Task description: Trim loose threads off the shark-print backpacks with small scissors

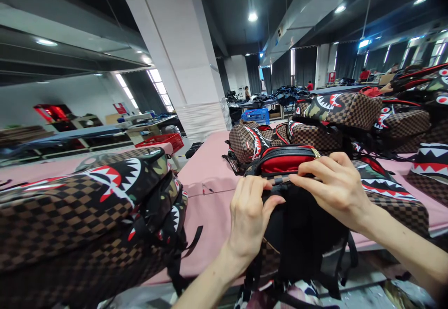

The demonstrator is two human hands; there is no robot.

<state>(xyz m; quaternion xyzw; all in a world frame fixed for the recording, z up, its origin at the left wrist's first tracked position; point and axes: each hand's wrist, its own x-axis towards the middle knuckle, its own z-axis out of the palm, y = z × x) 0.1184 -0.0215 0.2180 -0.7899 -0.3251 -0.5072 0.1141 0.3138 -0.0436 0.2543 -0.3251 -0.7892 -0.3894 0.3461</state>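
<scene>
While the right hand (334, 183) pinches the right part of a narrow brown-and-black checked strip (279, 179), the left hand (249, 208) bends its fingers at the left end, thumb apart; whether it grips cannot be told. The strip runs crosswise between them, its long axis left to right, on the top of an upright black fabric backpack (301, 236) at the pink table's (206, 215) near edge. Just beyond gapes a bright red-lined opening (289, 163), its gold-coloured metal zip pull (316, 153) nearer the right hand. Farther off lie checked shark-mouth backpacks (245, 143).
</scene>
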